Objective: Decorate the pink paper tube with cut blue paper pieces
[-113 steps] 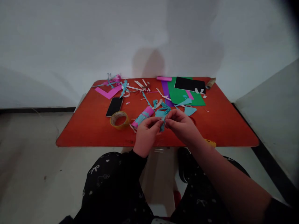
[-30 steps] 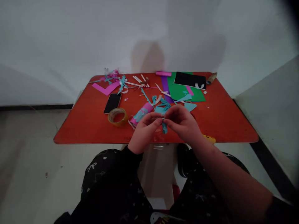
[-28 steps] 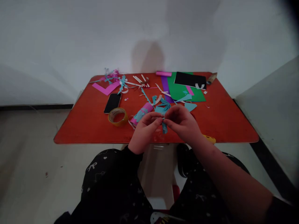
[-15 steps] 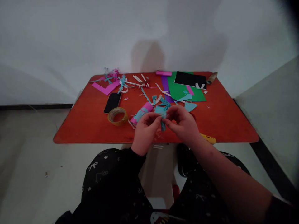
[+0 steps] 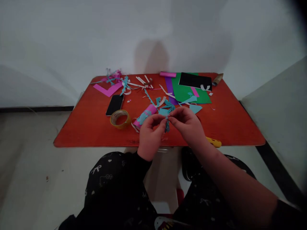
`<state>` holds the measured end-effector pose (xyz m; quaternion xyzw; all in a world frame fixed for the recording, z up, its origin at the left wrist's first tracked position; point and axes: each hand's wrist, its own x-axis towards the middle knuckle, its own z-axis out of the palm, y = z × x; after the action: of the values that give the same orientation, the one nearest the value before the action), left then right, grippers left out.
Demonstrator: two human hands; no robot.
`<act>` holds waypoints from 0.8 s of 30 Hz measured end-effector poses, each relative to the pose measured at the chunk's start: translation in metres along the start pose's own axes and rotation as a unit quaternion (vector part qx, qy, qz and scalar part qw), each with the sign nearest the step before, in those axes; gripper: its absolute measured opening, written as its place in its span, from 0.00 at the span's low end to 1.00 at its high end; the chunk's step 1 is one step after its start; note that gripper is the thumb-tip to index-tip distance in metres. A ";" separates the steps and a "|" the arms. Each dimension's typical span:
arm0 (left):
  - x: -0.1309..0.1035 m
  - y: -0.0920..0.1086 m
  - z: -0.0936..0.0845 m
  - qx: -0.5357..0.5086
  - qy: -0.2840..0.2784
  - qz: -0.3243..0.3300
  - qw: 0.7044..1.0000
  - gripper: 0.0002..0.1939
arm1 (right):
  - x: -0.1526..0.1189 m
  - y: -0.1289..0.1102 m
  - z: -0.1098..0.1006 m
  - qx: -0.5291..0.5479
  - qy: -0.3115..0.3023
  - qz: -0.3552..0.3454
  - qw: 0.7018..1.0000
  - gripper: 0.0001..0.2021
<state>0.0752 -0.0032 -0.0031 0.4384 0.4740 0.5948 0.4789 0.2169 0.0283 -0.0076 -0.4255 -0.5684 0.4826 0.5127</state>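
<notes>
My left hand and my right hand meet over the front of the red table. Thumb and fingertips of each are pinched together on a small piece of light-blue paper, part of which hangs below them. Fingers cover most of what is pinched. Just beyond the fingertips lie folded blue paper fans. A pink paper roll with blue paper around it rests beside my left hand. Left of that roll stands a roll of yellowish tape.
A phone lies behind the tape. Green paper, a black sheet and a blue offcut are on the right. Pink and blue scraps sit at the back left. A yellow-handled tool lies by the front edge, near my right forearm.
My fingertips have drawn closer together around the blue paper, and my right hand has shifted up slightly. The things on the table have stayed in place.
</notes>
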 end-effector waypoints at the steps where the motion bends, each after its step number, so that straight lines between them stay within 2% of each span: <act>1: 0.000 -0.001 0.000 -0.002 0.004 0.002 1.000 0.11 | 0.000 -0.001 0.000 0.008 -0.003 0.002 1.000 0.14; 7: -0.001 -0.005 0.000 -0.026 0.017 0.032 0.999 0.18 | 0.002 -0.002 -0.002 0.034 -0.007 0.003 0.999 0.15; 13: 0.000 -0.007 -0.004 -0.007 0.008 0.064 0.998 0.16 | 0.002 -0.002 -0.005 0.040 -0.016 0.000 0.999 0.16; 18: 0.000 -0.009 -0.003 -0.032 -0.001 0.058 0.998 0.17 | 0.003 -0.004 -0.009 0.018 -0.038 0.013 0.999 0.34; 22: 0.002 -0.010 -0.002 -0.041 0.010 0.049 0.998 0.18 | 0.004 0.001 -0.010 -0.026 -0.006 -0.027 0.999 0.35; 24: 0.004 -0.010 -0.002 -0.035 0.033 0.054 0.997 0.18 | 0.002 0.002 -0.010 -0.064 0.043 -0.064 0.995 0.28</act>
<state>0.0740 0.0018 -0.0131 0.4264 0.4440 0.6506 0.4448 0.2266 0.0314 -0.0091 -0.4407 -0.6012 0.3928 0.5385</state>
